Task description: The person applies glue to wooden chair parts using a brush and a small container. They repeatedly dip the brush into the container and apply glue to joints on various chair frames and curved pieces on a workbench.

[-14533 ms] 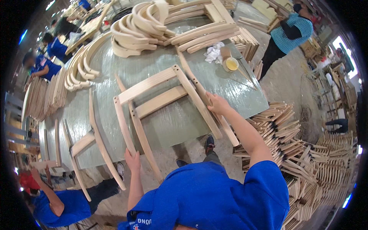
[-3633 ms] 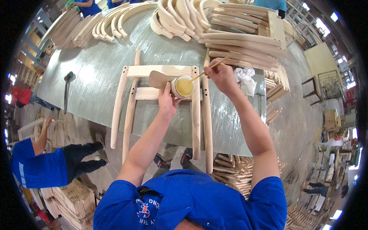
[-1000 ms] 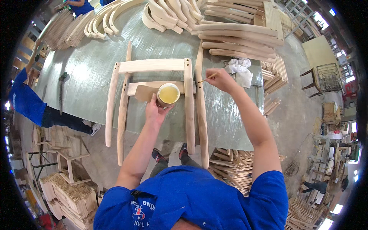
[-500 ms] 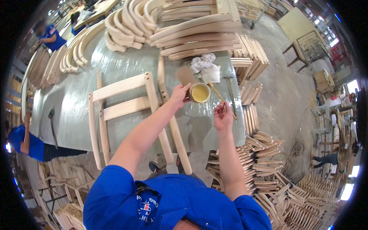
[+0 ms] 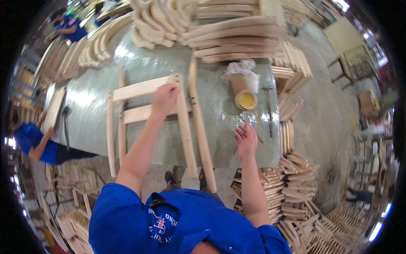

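My left hand (image 5: 165,100), smeared by motion, is over the upper right of a pale wooden chair frame (image 5: 146,87) with two crossbars; whether it touches the wood is unclear. Beside that frame lies a long wooden post (image 5: 202,133) with dark holes. Above the table to the right, my right hand (image 5: 246,142) has its fingers loosely curled and apart, holding nothing visible. Beyond it stands a cup (image 5: 246,100) of yellowish paste or glue. A thin stick (image 5: 259,127) lies by the cup, and a crumpled white cloth (image 5: 242,69) is behind it.
The green-grey table (image 5: 228,148) carries stacked curved wooden parts (image 5: 237,40) along its far side. A dark rod (image 5: 270,112) lies near the right edge, a hammer-like tool (image 5: 66,127) at left. Wood piles (image 5: 292,182) stand right. Co-workers in blue (image 5: 38,144) are at left.
My left hand has let go of the cup, now standing on the table, and moved left over the chair frame. My right hand stays near the stick. The view has shifted slightly.
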A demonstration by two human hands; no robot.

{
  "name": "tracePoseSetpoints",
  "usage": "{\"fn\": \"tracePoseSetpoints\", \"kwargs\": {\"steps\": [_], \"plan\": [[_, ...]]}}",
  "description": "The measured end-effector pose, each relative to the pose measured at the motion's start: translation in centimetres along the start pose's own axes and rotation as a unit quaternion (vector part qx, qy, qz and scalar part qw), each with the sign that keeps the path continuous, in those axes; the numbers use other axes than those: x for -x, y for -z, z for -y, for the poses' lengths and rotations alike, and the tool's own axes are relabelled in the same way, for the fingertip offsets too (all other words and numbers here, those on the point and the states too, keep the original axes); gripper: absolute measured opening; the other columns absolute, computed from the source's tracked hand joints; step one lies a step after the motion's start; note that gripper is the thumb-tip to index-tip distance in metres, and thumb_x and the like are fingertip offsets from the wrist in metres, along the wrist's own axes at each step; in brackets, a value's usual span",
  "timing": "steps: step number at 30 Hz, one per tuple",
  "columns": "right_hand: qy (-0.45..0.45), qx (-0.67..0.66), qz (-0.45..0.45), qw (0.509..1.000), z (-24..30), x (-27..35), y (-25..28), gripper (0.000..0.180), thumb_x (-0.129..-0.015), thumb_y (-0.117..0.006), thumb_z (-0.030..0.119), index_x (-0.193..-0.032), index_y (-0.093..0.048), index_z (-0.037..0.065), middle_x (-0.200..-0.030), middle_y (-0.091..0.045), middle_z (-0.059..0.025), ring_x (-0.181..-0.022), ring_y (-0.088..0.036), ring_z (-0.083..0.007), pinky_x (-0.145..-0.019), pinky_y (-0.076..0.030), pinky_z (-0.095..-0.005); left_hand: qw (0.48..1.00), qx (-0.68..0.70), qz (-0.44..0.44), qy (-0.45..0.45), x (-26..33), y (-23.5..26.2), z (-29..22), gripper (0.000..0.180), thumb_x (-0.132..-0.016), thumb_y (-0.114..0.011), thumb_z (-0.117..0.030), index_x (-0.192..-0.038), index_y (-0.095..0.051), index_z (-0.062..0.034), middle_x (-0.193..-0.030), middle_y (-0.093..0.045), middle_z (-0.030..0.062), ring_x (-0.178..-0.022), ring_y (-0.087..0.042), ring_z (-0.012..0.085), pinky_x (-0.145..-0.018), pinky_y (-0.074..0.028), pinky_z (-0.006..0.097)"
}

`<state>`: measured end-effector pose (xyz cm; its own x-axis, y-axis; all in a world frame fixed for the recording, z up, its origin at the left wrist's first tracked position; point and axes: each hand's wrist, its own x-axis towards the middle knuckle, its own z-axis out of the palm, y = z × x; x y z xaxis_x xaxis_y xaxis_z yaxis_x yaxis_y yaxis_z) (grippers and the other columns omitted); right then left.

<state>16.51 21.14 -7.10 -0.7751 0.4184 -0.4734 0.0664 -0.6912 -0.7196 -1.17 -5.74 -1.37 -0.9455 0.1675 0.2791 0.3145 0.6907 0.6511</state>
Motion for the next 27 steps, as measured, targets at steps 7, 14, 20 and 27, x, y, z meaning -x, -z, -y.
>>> {"fn": "tracePoseSetpoints", "kwargs": {"steps": [7, 14, 20, 27], "plan": [[0.188, 0.645, 0.174, 0.720, -7.2, 8.8, -4.5, 0.057, -0.067, -0.074, 0.042, -0.111, -0.058, 0.009, -0.129, -0.039, -0.0209, -0.119, -0.037, -0.0371, -0.097, -0.034, -0.0472, 0.867, -0.348, 0.015, 0.356, 21.9, 17.2, 12.7, 0.058, -0.070, -0.069, -0.046, -0.108, -0.057, -0.0048, -0.141, -0.025, 0.0216, -0.123, -0.029, 0.0437, -0.100, -0.028, 0.055], [0.216, 0.703, 0.150, 0.661, -11.9, 10.6, -9.0, 0.055, -0.063, -0.076, 0.038, -0.109, -0.062, 0.011, -0.115, -0.045, -0.0227, -0.106, -0.044, -0.0396, -0.092, -0.038, -0.0448, 0.902, -0.258, 0.015, 0.347, 27.2, 19.3, 16.6, 0.055, -0.063, -0.070, -0.045, -0.108, -0.062, -0.0142, -0.139, -0.029, 0.0199, -0.121, -0.034, 0.0400, -0.096, -0.032, 0.052], [0.214, 0.658, 0.205, 0.692, -22.6, 16.4, -18.8, 0.060, -0.065, -0.073, 0.041, -0.113, -0.060, 0.009, -0.116, -0.043, -0.0233, -0.109, -0.041, -0.0391, -0.093, -0.039, -0.0442, 0.863, -0.326, -0.028, 0.384, 29.6, 30.1, 27.7, 0.051, -0.067, -0.066, -0.040, -0.109, -0.061, -0.0121, -0.136, -0.034, 0.0149, -0.117, -0.039, 0.0386, -0.093, -0.037, 0.048], [0.195, 0.538, 0.348, 0.743, -27.7, 15.9, -28.7, 0.044, -0.074, -0.067, 0.031, -0.109, -0.060, 0.005, -0.108, -0.052, -0.0191, -0.100, -0.051, -0.0325, -0.088, -0.042, -0.0383, 0.851, -0.373, 0.041, 0.366, 20.9, 39.7, 35.5, 0.041, -0.077, -0.063, -0.039, -0.105, -0.060, -0.0096, -0.136, -0.036, 0.0172, -0.116, -0.041, 0.0408, -0.088, -0.039, 0.054]]}}
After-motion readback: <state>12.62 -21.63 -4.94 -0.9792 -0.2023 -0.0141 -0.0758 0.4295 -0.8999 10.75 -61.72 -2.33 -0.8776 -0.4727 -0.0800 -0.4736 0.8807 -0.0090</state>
